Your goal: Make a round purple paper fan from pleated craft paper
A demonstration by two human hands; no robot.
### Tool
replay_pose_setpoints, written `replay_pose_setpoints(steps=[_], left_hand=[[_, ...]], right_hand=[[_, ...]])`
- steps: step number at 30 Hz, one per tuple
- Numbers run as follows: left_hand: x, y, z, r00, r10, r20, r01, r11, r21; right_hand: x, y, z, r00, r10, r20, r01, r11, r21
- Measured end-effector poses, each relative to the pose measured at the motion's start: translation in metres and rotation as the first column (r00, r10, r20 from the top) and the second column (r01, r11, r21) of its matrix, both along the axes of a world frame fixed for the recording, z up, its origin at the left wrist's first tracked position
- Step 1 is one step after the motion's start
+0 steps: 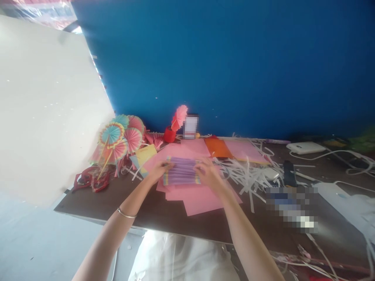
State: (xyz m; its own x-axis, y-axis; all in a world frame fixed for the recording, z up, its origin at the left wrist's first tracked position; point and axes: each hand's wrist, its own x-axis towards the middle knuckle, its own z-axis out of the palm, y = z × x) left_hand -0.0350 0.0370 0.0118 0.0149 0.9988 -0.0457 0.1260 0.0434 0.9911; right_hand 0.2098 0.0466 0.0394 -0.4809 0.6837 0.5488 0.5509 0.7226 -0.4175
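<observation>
A purple sheet of pleated paper (pixel 184 171) with yellow and blue side edges is spread between my hands above the pile of pink paper. My left hand (pixel 160 171) pinches its left edge, and my right hand (pixel 208 173) grips the right edge near the upper part. Creases run across the sheet from one hand to the other. Beneath it, several pink sheets (pixel 202 201) lie fanned over the dark table. A yellow sheet (pixel 145 155) rests just beyond my left hand.
Finished paper fans (pixel 113 136) cluster at the left, behind red-handled scissors (pixel 90 179). White paper strips (pixel 243 173) lie tangled on the right. An orange sheet (pixel 218 147), a red pot (pixel 169 134), a white power bank (pixel 305 147) and cables stand or lie farther back, before a blue wall.
</observation>
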Motion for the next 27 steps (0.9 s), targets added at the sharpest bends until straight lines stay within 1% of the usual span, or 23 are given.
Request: replay_pose_setpoints(steps=[2,4,6,8,10,13,16,18,20,22,24,25,27], left_hand=[[-0.002,0.001,-0.001,0.999,-0.04,-0.012,0.04,0.999,0.001],[-0.003,0.002,-0.002,0.997,-0.077,-0.026,0.077,0.997,0.007],[-0.005,0.003,-0.002,0.996,-0.077,-0.035,0.078,0.997,0.015],[-0.008,0.003,-0.001,0.998,-0.056,-0.041,0.057,0.998,0.013],[-0.01,0.004,-0.001,0.998,-0.05,-0.05,0.049,0.999,-0.003],[-0.011,0.004,0.001,0.996,-0.051,-0.072,0.051,0.999,-0.006],[-0.011,0.003,0.003,0.994,-0.036,-0.102,0.04,0.998,0.038],[-0.01,0.003,0.003,0.993,-0.025,-0.117,0.033,0.997,0.065],[-0.009,0.002,0.004,0.992,-0.03,-0.125,0.041,0.996,0.083],[-0.007,0.0,0.005,0.989,-0.062,-0.134,0.074,0.993,0.091],[-0.004,-0.001,0.006,0.986,-0.101,-0.136,0.114,0.989,0.091],[-0.003,-0.002,0.007,0.984,-0.118,-0.135,0.131,0.987,0.093],[-0.001,-0.005,0.009,0.98,-0.149,-0.128,0.163,0.981,0.105]], right_hand=[[0.0,0.003,-0.003,1.0,-0.002,-0.029,0.001,0.998,-0.063],[0.0,0.005,-0.006,0.998,-0.033,-0.058,0.024,0.99,-0.141],[0.001,0.008,-0.009,0.993,-0.064,-0.097,0.043,0.977,-0.207],[0.003,0.011,-0.012,0.988,-0.072,-0.139,0.034,0.966,-0.255],[0.006,0.014,-0.014,0.983,-0.074,-0.169,0.025,0.962,-0.273],[0.008,0.018,-0.015,0.983,-0.075,-0.168,0.031,0.968,-0.25],[0.008,0.019,-0.014,0.983,-0.064,-0.174,0.021,0.97,-0.242],[0.008,0.018,-0.012,0.976,-0.09,-0.2,0.039,0.969,-0.244],[0.007,0.015,-0.009,0.972,-0.114,-0.207,0.075,0.979,-0.187],[0.005,0.009,-0.006,0.986,-0.099,-0.136,0.092,0.994,-0.055],[-0.001,0.001,-0.003,0.998,-0.061,0.024,0.059,0.995,0.076],[-0.005,-0.003,-0.001,0.993,-0.047,0.11,0.034,0.993,0.115],[-0.013,-0.011,0.002,0.97,-0.027,0.241,-0.006,0.991,0.133]])
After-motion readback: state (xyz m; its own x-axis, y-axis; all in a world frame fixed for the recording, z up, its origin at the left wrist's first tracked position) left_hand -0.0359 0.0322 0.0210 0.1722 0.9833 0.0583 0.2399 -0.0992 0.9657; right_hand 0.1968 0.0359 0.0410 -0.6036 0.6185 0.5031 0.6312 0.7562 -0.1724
